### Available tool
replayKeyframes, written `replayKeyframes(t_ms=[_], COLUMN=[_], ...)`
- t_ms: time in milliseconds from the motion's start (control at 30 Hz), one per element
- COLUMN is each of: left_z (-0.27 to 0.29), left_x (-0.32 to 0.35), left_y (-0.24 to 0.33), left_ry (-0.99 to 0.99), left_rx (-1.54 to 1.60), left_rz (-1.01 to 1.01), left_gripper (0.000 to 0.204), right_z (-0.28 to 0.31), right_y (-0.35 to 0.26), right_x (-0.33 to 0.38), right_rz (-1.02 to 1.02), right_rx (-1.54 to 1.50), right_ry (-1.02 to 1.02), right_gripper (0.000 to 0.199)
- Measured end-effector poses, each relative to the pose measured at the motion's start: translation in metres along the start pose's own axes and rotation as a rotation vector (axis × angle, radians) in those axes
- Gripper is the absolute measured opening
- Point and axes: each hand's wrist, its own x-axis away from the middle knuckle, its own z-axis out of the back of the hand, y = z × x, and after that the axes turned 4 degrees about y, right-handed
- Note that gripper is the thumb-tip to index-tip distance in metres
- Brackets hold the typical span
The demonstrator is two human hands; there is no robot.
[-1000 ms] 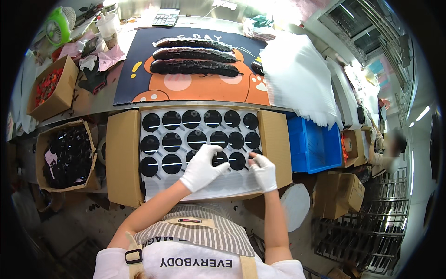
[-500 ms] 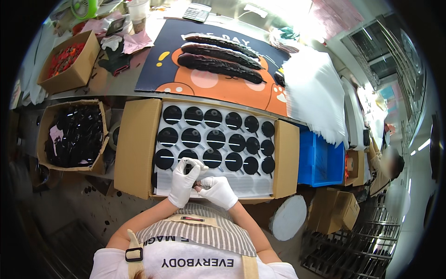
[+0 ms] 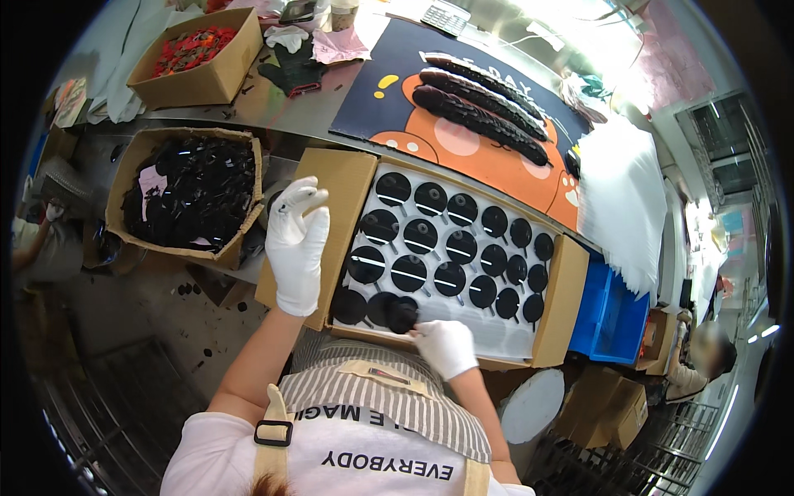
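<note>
My white-gloved right hand (image 3: 447, 347) pinches the short stem of a glossy black round disc (image 3: 403, 315) at the near edge of an open cardboard carton (image 3: 559, 299). That disc overlaps another black disc (image 3: 380, 308) lying in the near row. Several more such discs with stems lie in rows on the white liner (image 3: 488, 329) inside the carton. My left hand (image 3: 296, 248), also gloved, is raised over the carton's left flap (image 3: 332, 190). Its fingers are bent but apart from the thumb, and I see nothing in them.
Left of the carton, a worn box (image 3: 124, 230) brims with black pieces. Behind it stands a box of red pieces (image 3: 194, 51). Dark stacked rods (image 3: 488, 112) lie on a printed mat (image 3: 372, 99). White sheets (image 3: 620, 198) and a blue bin (image 3: 608, 310) are at right. Two other people work farther off.
My hands have parted: the left has risen to the left, while the right has moved right and now holds a disc. Two discs appear in the near row. The view has turned leftward.
</note>
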Motion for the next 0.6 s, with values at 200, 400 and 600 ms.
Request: replayKeyframes(t_ms=[200,400,600], left_z=[0.010,-0.018,-0.066], left_x=[0.030,0.080,0.114], left_y=[-0.017,-0.028,-0.048], left_ry=[-0.293,-0.790,-1.104], left_rx=[-0.282,-0.476,-0.874], left_rz=[0.288,0.160,-0.159], left_gripper=[0.023,0.026,0.034], right_z=[0.019,0.039,0.028], right_y=[0.085,0.148,0.177], right_x=[0.049,0.090,0.114], right_rz=[-0.262,-0.461,-0.495], right_rx=[0.157,0.224,0.142], right_ry=[0.038,0.065,0.280], right_gripper=[0.022,0.021,0.019])
